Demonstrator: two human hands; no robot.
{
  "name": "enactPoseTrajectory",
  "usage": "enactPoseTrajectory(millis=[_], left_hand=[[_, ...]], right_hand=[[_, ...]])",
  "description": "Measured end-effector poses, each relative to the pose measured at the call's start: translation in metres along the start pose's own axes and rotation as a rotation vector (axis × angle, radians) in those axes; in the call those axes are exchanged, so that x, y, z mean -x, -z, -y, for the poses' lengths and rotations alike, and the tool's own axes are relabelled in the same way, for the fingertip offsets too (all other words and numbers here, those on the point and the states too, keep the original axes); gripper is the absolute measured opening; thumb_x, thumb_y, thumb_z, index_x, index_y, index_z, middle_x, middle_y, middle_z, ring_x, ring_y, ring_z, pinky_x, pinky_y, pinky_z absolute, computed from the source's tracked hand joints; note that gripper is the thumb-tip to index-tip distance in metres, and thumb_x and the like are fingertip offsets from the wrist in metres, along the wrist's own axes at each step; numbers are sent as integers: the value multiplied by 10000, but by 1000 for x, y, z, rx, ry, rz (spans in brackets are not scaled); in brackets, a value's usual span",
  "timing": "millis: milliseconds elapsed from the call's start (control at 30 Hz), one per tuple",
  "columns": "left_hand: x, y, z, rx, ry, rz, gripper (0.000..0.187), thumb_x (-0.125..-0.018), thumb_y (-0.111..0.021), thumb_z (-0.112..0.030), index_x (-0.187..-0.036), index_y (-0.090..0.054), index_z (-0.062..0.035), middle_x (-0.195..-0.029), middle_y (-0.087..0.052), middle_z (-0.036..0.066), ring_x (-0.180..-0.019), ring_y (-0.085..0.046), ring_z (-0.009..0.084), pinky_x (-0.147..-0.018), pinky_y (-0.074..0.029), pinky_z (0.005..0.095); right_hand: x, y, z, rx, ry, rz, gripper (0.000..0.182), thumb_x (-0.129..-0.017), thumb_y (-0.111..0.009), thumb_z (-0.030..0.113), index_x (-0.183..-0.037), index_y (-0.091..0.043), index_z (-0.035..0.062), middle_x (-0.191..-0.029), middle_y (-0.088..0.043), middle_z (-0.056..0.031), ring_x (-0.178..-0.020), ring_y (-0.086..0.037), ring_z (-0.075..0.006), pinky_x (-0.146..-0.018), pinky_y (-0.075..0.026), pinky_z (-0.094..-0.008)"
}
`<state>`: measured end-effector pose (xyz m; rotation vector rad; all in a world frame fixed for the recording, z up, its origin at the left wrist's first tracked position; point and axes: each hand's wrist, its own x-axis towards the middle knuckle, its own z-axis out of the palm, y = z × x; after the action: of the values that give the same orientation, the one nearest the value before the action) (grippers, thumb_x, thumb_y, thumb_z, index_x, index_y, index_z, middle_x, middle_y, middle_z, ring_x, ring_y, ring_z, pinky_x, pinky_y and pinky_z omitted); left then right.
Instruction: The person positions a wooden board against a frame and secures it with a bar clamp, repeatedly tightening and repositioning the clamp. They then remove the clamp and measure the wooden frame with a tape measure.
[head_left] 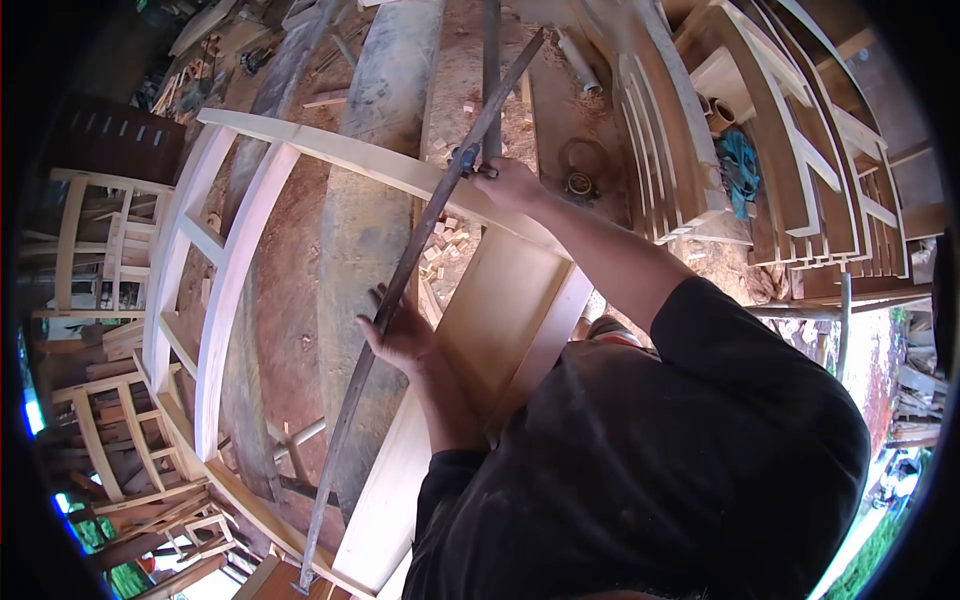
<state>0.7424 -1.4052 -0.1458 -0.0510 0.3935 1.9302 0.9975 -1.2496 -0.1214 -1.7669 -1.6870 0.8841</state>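
Hands [405, 335] on bar clamp [400, 290]

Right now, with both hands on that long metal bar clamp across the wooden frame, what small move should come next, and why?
Probably tightening the screw end. The bar clamp already lies across the wooden frame, the left hand steadies its middle, and the right hand grips the fitting at the frame's far rail.

I see no readable text, labels, brands or numbers anywhere. I checked the long metal bar clamp [400, 290], the pale wooden frame [230, 270] and the stacked frames [790, 160]: all bare surfaces, nothing printed or marked that I can make out.
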Motion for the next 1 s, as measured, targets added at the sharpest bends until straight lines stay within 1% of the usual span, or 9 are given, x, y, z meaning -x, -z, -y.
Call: enactPoseTrajectory(millis=[133, 200, 367, 567, 633, 767, 833, 867, 1000], left_hand=[[9, 0, -28, -15, -182, -175, 508, -874, -682, -331, -1128, -550, 90, -1086, -648, 193, -1055, -629, 294, -1000, -480, 439], [15, 1, -34, -32, -208, -201, 504, -876, -678, -338, -1114, -561, 90, -1076, -651, 195, -1048, -632, 298, -1001, -480, 436], [18, 2, -40, -84, 13, -23, 447, -846, -696, -315, -1090, -605, 49, -1045, -675, 177, -1041, -635, 288, -987, -471, 437], [16, 8, -41, -33, 3, -72, 392, -827, -704, -302, -1044, -644, 18, -1034, -690, 142, -1033, -637, 275, -1000, -442, 450], [16, 11, -42, -23, 5, -83, 385, -825, -706, -301, -1039, -647, 14, -1035, -690, 137, -1033, -637, 275, -998, -442, 451], [16, 8, -40, -34, 5, -78, 351, -827, -701, -297, -1021, -653, -8, -1031, -693, 124, -1038, -635, 272, -994, -440, 459], [16, 10, -41, -21, -1, -79, 343, -829, -697, -297, -1017, -652, -13, -1040, -691, 121, -1046, -630, 269, -992, -439, 463], [14, 11, -40, -17, 1, -74, 335, -832, -692, -296, -1014, -650, -18, -1049, -689, 118, -1055, -626, 266, -991, -438, 467], [13, 15, -39, -18, 0, -70, 359, -835, -691, -315, -1058, -649, -37, -1057, -685, 83, -1053, -628, 246, -985, -433, 442]], right_hand=[[2, 3, 16, -126, -11, -92, 393, -812, -684, 385, -1008, -670, 44, -896, -675, -187, -851, -673, -300, -741, -511, -390], [0, 5, 21, -208, -65, -174, 409, -782, -711, 331, -1034, -650, 15, -991, -665, -235, -947, -659, -371, -859, -516, -420], [-10, -5, 16, -48, -44, -213, 383, -835, -678, 308, -1052, -621, -3, -988, -656, -236, -916, -656, -375, -851, -512, -450], [-17, -14, 11, -15, -52, -421, 236, -907, -600, 219, -968, -583, -8, -891, -644, -211, -805, -648, -375, -763, -507, -464], [-27, -22, -11, -263, 116, -517, 172, -927, -546, 166, -1003, -551, 12, -912, -637, -178, -766, -647, -325, -732, -527, -451], [-104, -65, -161, -396, 186, -318, 175, -954, -503, 156, -1087, -499, 43, -957, -627, -142, -768, -640, -278, -715, -543, -436], [-67, -18, -101, -967, -156, -222, 110, -914, -532, 148, -930, -608, 70, -946, -682, -94, -840, -665, -174, -706, -536, -315], [-37, 17, -14, -1229, -540, -368, 203, -1001, -444, 186, -1137, -473, 39, -1005, -629, -130, -768, -645, -249, -666, -548, -376], [-32, 14, -1, -1030, -605, -304, 233, -1007, -464, 227, -1140, -499, 39, -927, -652, -104, -673, -635, -198, -585, -500, -337]])
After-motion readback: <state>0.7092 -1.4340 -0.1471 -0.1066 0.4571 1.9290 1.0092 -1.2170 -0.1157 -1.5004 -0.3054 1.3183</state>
